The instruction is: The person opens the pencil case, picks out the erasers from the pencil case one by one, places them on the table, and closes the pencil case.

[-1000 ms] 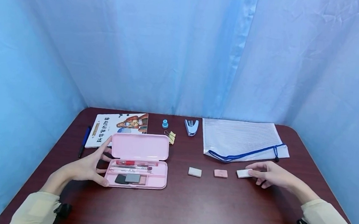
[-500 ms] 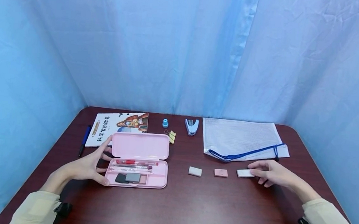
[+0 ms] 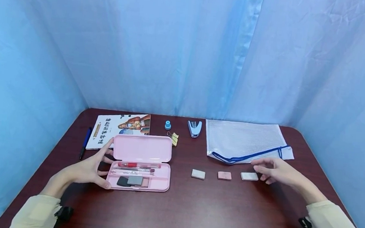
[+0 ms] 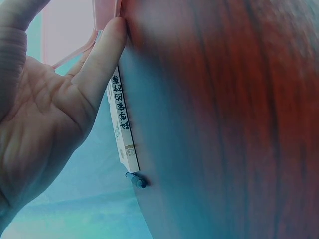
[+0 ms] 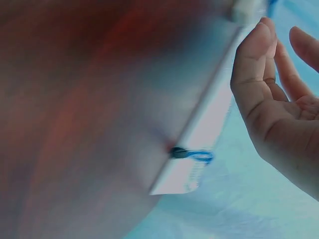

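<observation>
My left hand spreads along the left side of an open pink pencil case, thumb at its front corner and a finger at the raised lid. In the left wrist view, a straight digit of that hand touches the case. Inside lie several pens, a grey eraser, a black one and a partly covered pink piece. To the right, a white eraser, a pink eraser and another white eraser form a row. My right hand hovers just beside that last eraser, fingers loosely bent, holding nothing.
Behind the case are a book, a blue pen, a small light-blue cap-like object and a yellow binder clip. A light-blue stapler and a white mesh pouch lie further right. Blue curtains surround the table.
My right hand has let go of the rightmost white eraser and moved slightly up and away. The eraser stays in the row. My left hand remains at the pencil case.
</observation>
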A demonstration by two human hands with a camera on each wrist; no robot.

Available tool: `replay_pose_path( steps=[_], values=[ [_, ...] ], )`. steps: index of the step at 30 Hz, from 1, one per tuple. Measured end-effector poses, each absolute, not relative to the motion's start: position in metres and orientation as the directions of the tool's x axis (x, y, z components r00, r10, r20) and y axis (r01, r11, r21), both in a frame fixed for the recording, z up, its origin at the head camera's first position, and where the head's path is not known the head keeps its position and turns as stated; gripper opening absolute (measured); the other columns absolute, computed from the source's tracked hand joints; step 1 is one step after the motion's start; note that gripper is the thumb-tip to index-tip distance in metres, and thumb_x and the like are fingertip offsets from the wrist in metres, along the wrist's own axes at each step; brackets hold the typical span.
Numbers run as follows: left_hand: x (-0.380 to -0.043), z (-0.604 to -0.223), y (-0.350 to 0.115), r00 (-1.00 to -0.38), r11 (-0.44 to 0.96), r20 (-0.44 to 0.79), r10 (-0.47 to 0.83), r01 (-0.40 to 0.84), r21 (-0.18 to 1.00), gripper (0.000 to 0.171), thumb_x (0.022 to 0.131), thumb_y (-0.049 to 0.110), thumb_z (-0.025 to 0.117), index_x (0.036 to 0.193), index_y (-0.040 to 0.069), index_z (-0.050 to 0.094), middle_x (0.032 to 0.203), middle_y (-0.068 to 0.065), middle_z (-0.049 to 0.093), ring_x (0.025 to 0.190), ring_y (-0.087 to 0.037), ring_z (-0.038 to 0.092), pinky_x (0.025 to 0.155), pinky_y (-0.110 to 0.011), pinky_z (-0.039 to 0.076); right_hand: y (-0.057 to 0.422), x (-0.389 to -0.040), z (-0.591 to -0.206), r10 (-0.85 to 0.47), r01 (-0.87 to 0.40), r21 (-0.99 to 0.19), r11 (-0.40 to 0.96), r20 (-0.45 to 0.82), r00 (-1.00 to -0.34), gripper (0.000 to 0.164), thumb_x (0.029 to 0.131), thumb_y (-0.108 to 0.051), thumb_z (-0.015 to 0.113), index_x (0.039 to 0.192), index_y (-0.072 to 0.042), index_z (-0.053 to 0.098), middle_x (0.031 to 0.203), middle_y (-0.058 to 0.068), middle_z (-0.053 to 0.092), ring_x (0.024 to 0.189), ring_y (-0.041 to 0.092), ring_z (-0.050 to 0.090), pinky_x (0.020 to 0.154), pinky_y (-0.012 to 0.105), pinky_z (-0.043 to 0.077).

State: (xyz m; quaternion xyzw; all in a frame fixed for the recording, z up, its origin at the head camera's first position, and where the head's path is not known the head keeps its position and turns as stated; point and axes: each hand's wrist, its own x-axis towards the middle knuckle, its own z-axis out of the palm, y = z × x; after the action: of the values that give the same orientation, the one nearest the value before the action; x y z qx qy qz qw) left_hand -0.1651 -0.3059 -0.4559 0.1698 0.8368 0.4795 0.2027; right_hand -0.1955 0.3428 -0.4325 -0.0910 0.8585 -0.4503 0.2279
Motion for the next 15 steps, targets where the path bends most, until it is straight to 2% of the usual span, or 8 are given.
replay_pose_path(
  steps=[5, 8, 11, 15],
  values=[
    [-0.166, -0.455, -0.306, -0.856, 0.472, -0.171, 0.487, 0.094, 0.876, 0.14, 0.072, 0.018, 0.093, 0.161, 0.034, -0.013, 0.149, -0.021, 0.022, 0.131, -0.044, 0.039, 0.094, -0.052, 0.055, 0.313, -0.196, -0.411, -0.422, -0.057, -0.825, 0.563, -0.228, -0.877, 0.046, 0.101, -0.024, 0.065, 0.137, 0.003, 0.056, 0.092, 0.018, 0.065, 0.079, 0.03, 0.064, 0.07, 0.038, 0.06],
    [-0.166, -0.455, -0.306, -0.853, 0.46, -0.167, 0.495, 0.094, 0.883, 0.14, 0.072, 0.016, 0.093, 0.161, 0.035, -0.013, 0.148, -0.021, 0.021, 0.132, -0.044, 0.038, 0.094, -0.052, 0.055, 0.288, -0.195, -0.4, -0.465, -0.143, -0.808, 0.572, -0.175, -0.868, 0.045, 0.102, -0.026, 0.064, 0.136, 0.002, 0.059, 0.097, 0.018, 0.069, 0.081, 0.033, 0.066, 0.068, 0.038, 0.059],
    [-0.166, -0.455, -0.307, -0.852, 0.456, -0.169, 0.495, 0.09, 0.885, 0.139, 0.072, 0.016, 0.093, 0.161, 0.035, -0.013, 0.148, -0.021, 0.022, 0.132, -0.044, 0.038, 0.094, -0.052, 0.055, 0.26, -0.193, -0.393, -0.505, -0.212, -0.799, 0.562, -0.129, -0.853, 0.043, 0.101, -0.027, 0.065, 0.135, -0.001, 0.062, 0.109, 0.015, 0.069, 0.084, 0.035, 0.068, 0.071, 0.037, 0.06],
    [-0.166, -0.457, -0.306, -0.85, 0.45, -0.169, 0.499, 0.088, 0.889, 0.139, 0.073, 0.016, 0.092, 0.161, 0.035, -0.014, 0.148, -0.021, 0.022, 0.131, -0.043, 0.038, 0.094, -0.051, 0.055, 0.224, -0.192, -0.387, -0.571, -0.326, -0.777, 0.538, -0.052, -0.819, 0.036, 0.101, -0.03, 0.066, 0.131, -0.011, 0.068, 0.112, 0.007, 0.069, 0.084, 0.023, 0.068, 0.072, 0.032, 0.057]
  ],
)
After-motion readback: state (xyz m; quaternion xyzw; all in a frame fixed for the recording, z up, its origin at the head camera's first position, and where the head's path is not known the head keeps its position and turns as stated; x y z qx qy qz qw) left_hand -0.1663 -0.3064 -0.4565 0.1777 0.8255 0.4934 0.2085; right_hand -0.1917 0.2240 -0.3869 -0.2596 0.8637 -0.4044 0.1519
